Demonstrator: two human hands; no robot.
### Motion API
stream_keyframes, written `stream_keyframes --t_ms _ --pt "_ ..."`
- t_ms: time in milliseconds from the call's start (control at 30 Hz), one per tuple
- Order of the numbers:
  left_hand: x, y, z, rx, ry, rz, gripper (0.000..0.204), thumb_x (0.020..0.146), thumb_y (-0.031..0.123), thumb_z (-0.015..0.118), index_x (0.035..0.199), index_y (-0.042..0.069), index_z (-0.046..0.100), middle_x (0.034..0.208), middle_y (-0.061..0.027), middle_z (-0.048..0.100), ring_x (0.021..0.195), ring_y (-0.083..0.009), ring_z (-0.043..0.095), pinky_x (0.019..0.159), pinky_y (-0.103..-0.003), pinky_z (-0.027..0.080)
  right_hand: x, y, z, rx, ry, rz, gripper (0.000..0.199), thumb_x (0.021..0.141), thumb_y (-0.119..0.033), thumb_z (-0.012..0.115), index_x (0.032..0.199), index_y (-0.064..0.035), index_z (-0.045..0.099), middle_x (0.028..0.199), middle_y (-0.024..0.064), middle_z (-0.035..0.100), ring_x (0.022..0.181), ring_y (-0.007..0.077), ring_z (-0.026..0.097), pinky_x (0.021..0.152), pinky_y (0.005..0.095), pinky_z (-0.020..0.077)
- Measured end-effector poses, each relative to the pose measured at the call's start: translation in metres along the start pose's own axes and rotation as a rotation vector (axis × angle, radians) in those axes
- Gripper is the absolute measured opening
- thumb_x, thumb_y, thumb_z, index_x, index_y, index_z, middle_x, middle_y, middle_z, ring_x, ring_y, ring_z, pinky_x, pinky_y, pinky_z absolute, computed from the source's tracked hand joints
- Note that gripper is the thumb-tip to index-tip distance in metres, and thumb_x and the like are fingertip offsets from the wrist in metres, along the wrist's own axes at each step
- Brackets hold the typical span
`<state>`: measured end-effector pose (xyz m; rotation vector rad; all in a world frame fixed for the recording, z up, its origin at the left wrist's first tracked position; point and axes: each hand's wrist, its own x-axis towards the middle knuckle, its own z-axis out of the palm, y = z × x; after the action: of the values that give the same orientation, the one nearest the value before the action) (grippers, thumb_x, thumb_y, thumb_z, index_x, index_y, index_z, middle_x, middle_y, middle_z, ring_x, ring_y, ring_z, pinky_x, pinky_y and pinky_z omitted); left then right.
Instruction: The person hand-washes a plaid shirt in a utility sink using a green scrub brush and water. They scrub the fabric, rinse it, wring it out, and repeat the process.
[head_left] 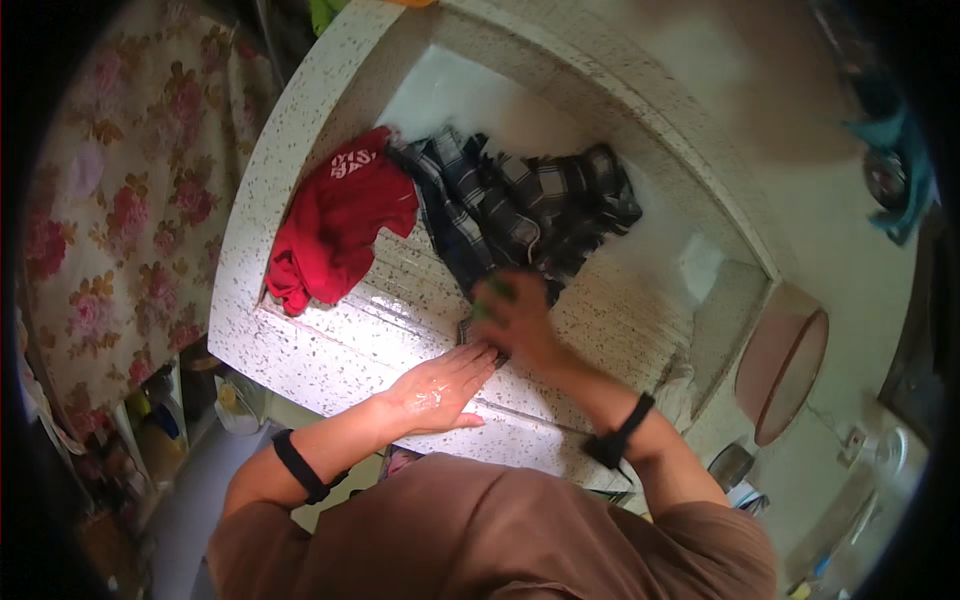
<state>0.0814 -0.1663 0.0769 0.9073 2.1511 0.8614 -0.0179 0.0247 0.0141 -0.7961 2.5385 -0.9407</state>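
Observation:
A dark plaid garment (pixel 480 205) in black, grey and white lies bunched on the ridged slab of a speckled stone wash sink (pixel 600 320). My right hand (pixel 520 325), smeared by motion, is closed around a small green object (pixel 493 293) over the near end of the plaid cloth. Whether that object is a brush or a bar of soap, I cannot tell. Wet with suds, my left hand (pixel 440 390) lies flat at the sink's near edge, fingers stretched out and their tips at the cloth's near end. Left of the plaid garment rests a crumpled red garment (pixel 345 225) with white print.
Raised stone walls (pixel 270 170) border the sink. A floral curtain (pixel 130 200) hangs at the left. A pinkish basin (pixel 785 365) leans against the sink's right side, and a metal pot (pixel 730 465) stands nearer me.

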Motion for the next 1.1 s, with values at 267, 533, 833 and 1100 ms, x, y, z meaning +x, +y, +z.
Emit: stream_keyframes --t_ms 267,533,833,1100 --pt "0.0 -0.005 0.001 -0.019 0.093 0.026 0.067 0.087 0.043 0.059 0.129 -0.009 0.047 0.139 -0.0226 0.045 0.133 -0.0336 0.039 0.112 -0.041 0.031 0.021 0.006 -0.034 0.051 -0.064 -0.161 0.035 0.079 -0.028 0.073 0.111 -0.0134 0.067 0.115 0.0131 0.058 0.108 0.0317 0.053 0.093 0.0458 0.0417" --pt "0.032 0.018 -0.017 0.055 -0.066 -0.166 0.052 0.088 0.042 0.059 0.113 -0.004 0.061 0.13 -0.0221 0.054 0.12 -0.0322 0.052 0.103 -0.038 0.042 0.037 0.121 -0.018 -0.111 -0.035 0.427 0.053 0.083 -0.051 0.065 0.125 -0.0198 0.063 0.134 0.0187 0.05 0.12 0.0386 0.049 0.1 0.0499 0.0409" --pt "0.156 -0.004 0.017 0.668 0.29 -0.403 0.051 0.082 0.022 0.061 0.126 -0.002 0.055 0.138 -0.0201 0.047 0.113 -0.0327 0.049 0.088 -0.047 0.044 0.021 0.185 -0.022 -0.232 0.084 0.406 0.05 0.083 -0.049 0.065 0.121 -0.0169 0.066 0.124 0.0174 0.058 0.111 0.0338 0.056 0.099 0.0442 0.0416" --pt "0.016 0.025 -0.004 0.424 -0.124 -0.132 0.043 0.074 0.008 0.056 0.115 -0.007 0.059 0.122 -0.0214 0.058 0.099 -0.0295 0.054 0.074 -0.04 0.044 -0.044 -0.007 -0.019 0.305 -0.174 -0.13 0.049 0.082 -0.05 0.065 0.122 -0.0227 0.064 0.13 0.0128 0.053 0.118 0.0342 0.048 0.102 0.0475 0.0375"
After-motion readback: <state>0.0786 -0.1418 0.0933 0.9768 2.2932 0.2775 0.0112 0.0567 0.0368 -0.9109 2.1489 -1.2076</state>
